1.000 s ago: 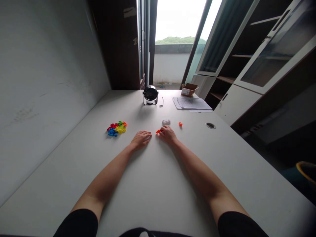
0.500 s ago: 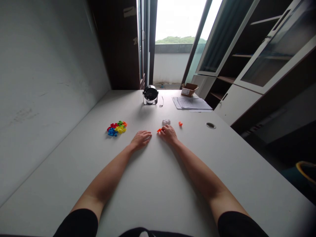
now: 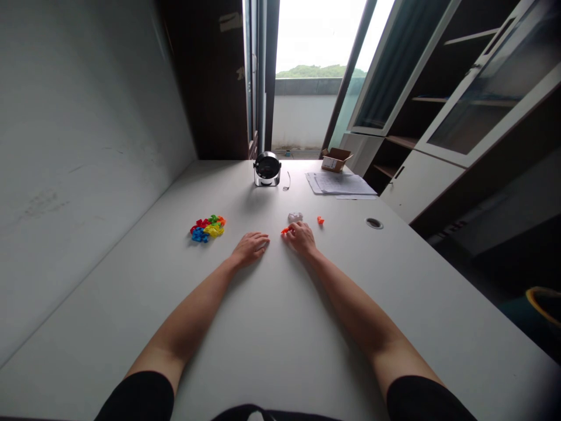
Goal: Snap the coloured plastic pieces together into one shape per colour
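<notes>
While the left hand [image 3: 249, 248] lies open and flat, the right hand [image 3: 300, 238] curls against an orange piece [image 3: 285, 231], grip unclear.

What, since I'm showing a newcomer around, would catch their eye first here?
The heap of red, blue, yellow and green pieces on the white desk stands out first, just left of the left hand. Next comes the right hand, right beside a small orange piece. Beyond them, a bright window glows at the far end.
</notes>
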A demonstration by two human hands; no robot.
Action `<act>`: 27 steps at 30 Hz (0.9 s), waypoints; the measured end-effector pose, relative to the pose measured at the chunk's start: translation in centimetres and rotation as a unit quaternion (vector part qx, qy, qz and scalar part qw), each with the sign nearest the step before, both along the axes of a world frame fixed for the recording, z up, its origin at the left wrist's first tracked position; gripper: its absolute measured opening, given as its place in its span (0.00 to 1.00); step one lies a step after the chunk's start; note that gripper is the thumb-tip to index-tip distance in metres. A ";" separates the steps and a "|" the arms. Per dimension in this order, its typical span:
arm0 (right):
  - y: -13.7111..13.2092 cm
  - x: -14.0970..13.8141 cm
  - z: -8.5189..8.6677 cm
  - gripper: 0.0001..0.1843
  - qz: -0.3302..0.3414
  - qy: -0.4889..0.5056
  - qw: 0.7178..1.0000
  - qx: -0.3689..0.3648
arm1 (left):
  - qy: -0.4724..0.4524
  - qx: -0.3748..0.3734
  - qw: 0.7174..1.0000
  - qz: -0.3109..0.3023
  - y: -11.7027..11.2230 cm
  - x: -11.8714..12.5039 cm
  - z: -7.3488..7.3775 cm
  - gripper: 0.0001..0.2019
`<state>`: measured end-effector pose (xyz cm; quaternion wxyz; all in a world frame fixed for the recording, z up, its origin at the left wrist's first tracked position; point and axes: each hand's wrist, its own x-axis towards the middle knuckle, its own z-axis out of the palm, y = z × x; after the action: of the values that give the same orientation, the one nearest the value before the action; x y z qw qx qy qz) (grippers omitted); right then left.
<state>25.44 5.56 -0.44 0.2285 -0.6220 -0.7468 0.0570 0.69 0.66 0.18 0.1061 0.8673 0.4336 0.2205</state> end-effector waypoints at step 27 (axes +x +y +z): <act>0.0 0.2 -0.1 0.08 -0.051 0.042 0.998 0.021 | 0.000 -0.009 1.000 0.006 -0.2 0.1 0.3 0.17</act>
<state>25.68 5.60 -0.59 0.2753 -0.6513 -0.7049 0.0560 0.76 0.43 0.50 0.1122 0.8636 0.4410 0.2169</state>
